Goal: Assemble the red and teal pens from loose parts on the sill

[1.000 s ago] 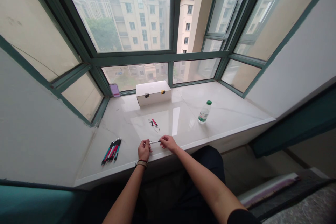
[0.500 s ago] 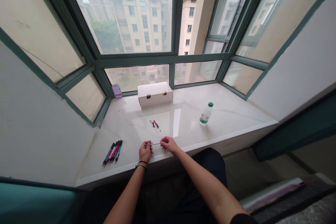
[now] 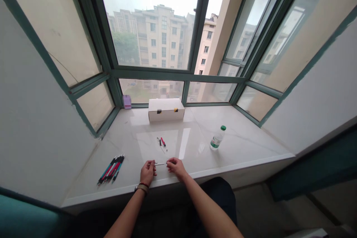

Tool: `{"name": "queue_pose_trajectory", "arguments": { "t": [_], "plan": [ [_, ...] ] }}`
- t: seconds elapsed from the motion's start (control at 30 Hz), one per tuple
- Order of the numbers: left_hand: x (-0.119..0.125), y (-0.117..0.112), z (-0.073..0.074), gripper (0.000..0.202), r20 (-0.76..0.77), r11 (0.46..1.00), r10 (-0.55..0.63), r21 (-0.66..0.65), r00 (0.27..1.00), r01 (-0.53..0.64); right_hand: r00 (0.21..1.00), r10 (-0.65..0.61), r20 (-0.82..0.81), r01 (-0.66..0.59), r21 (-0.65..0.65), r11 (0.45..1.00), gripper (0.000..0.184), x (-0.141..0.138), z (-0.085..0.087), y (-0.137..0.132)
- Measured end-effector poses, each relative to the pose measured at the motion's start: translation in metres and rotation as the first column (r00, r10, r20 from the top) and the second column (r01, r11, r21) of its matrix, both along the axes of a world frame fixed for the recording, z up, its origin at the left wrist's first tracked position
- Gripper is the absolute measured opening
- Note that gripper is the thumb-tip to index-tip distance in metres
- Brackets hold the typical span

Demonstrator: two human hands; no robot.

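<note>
My left hand (image 3: 148, 173) is closed in a pinch around one end of a thin white pen tube (image 3: 160, 164). At the tube's other end, the fingertips of my right hand (image 3: 176, 168) are pinched together, with a small dark bit showing at them. The tube lies level between both hands, just above the front part of the sill. Loose pen parts, among them a pink barrel piece (image 3: 163, 141) and a short black piece (image 3: 160, 142), lie beyond my hands. Several pens (image 3: 111, 170) in pink, teal and black rest side by side to the left.
A white box (image 3: 166, 111) stands at the back of the white sill (image 3: 195, 137), against the window. To the right is an upright clear bottle (image 3: 216, 141) with a green cap. A small purple item (image 3: 127, 102) leans in the left corner. The sill's front edge runs below my hands.
The view has tilted up, so everything sits lower in the picture. Both hands keep their pinch on the white tube, with slightly more of it showing between them.
</note>
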State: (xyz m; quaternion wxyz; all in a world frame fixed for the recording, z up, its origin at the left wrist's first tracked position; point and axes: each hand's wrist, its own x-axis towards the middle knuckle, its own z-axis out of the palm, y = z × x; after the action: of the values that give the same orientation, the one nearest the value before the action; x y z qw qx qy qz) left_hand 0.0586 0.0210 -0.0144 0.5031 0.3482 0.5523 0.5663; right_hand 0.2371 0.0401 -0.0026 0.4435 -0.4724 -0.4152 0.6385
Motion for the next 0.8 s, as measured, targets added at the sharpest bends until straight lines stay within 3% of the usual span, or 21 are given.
{"name": "queue_pose_trajectory", "arguments": {
  "t": [0.27, 0.4, 0.5, 0.67, 0.8],
  "plan": [
    [0.0, 0.004, -0.009, 0.043, 0.061, 0.999, 0.024, 0.028, 0.998, -0.026, 0.979, -0.13, -0.158, 0.117, -0.089, 0.989, 0.043, 0.0, -0.011, 0.005],
    [0.0, 0.006, -0.011, 0.044, 0.071, 0.998, 0.053, 0.031, 0.996, -0.055, 0.926, -0.22, -0.307, 0.177, -0.162, 0.971, 0.044, 0.006, -0.008, 0.005],
    [0.001, 0.001, -0.008, 0.042, 0.03, 0.999, 0.012, 0.042, 0.999, -0.013, 0.887, -0.247, -0.391, 0.187, -0.186, 0.965, 0.042, 0.009, -0.003, 0.004],
    [0.008, -0.011, 0.001, 0.03, -0.225, 0.986, -0.056, 0.14, 0.973, 0.089, 0.902, -0.222, -0.369, 0.162, -0.186, 0.969, 0.037, 0.009, 0.0, 0.003],
    [0.008, -0.013, 0.004, 0.038, -0.142, 0.988, -0.092, 0.11, 0.986, 0.108, 0.906, -0.244, -0.345, 0.189, -0.184, 0.965, 0.036, 0.009, -0.001, 0.003]
  ]
}}
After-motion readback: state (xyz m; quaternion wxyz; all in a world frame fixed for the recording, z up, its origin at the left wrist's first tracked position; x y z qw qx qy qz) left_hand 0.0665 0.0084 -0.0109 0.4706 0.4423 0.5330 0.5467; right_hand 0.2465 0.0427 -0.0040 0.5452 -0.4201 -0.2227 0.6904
